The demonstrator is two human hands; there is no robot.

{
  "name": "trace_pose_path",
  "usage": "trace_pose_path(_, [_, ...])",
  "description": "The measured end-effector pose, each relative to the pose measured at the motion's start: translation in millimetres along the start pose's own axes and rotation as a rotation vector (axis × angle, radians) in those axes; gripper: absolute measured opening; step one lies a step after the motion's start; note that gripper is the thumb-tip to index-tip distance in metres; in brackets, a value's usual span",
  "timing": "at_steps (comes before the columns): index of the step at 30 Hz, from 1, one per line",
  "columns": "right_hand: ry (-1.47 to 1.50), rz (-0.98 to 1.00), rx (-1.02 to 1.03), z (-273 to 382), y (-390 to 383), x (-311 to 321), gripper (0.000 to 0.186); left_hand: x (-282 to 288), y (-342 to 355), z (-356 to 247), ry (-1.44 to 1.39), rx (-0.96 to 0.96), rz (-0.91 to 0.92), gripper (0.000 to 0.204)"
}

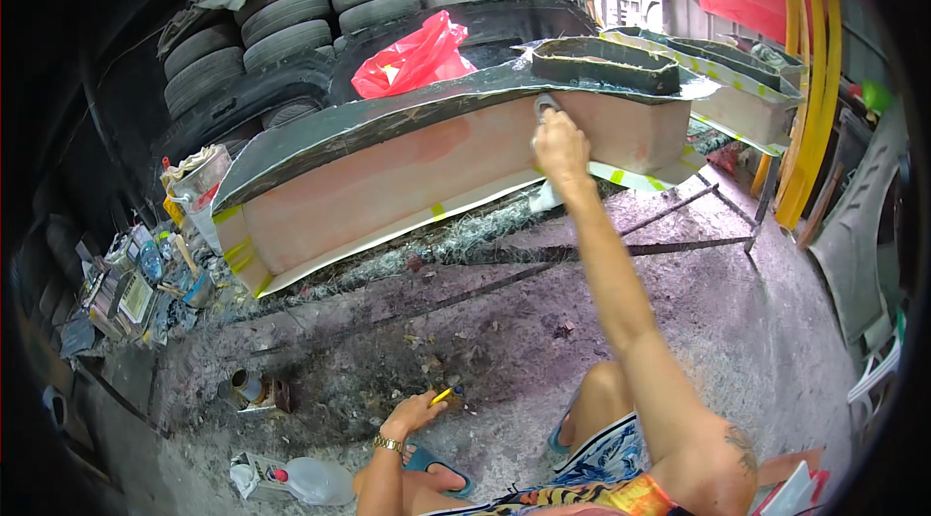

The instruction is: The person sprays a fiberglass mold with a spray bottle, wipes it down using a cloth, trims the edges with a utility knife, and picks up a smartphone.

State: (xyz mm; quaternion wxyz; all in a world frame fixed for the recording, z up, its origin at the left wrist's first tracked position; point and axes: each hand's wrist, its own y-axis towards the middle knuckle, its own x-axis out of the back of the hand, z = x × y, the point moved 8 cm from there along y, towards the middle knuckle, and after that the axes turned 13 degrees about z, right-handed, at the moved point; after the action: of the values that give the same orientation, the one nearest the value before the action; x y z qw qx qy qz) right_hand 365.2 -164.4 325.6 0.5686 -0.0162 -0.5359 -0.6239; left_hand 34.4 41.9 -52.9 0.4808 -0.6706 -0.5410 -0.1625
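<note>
Dressed in shorts point(609, 450) printed in blue, white and dark tones, with a dark-and-white striped edge. Clad, just below the shorts, in a top point(626, 494) of orange and yellow crossed by black tiger-like stripes. Shod in slate-blue sandals point(421, 458), one well left of the shorts, one close beside them. Inked with a dark tattoo point(742, 446) on the right arm point(621, 278), right of the shorts. Ringed, left of the shorts, by a gold-coloured link band point(389, 442) behind the bare left hand point(413, 415). Bare, too, at the right hand point(562, 145), well above the shorts.

Pinkish-beige panel point(407, 167), red bag point(417, 60)
</note>
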Motion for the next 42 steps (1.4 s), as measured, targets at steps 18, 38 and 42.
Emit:
trace_pose_path(18, [-0.576, 0.1, 0.163, -67.3, -15.6, 63.2, 0.041, 0.5, 33.6, -45.3, 0.04, 0.02, 0.158, 0.047])
trace_pose_path(38, [-0.603, 0.111, 0.249, -110.7, -38.9, 123.5, 0.024, -3.0, 53.7, -49.8, 0.125, -0.051, 0.161, 0.047])
trace_pose_path(42, [-0.354, 0.021, -0.233, -203.4, -52.9, 183.1, 0.025, -16.5, 52.5, -46.0, 0.119, -0.03, 0.239, 0.048])
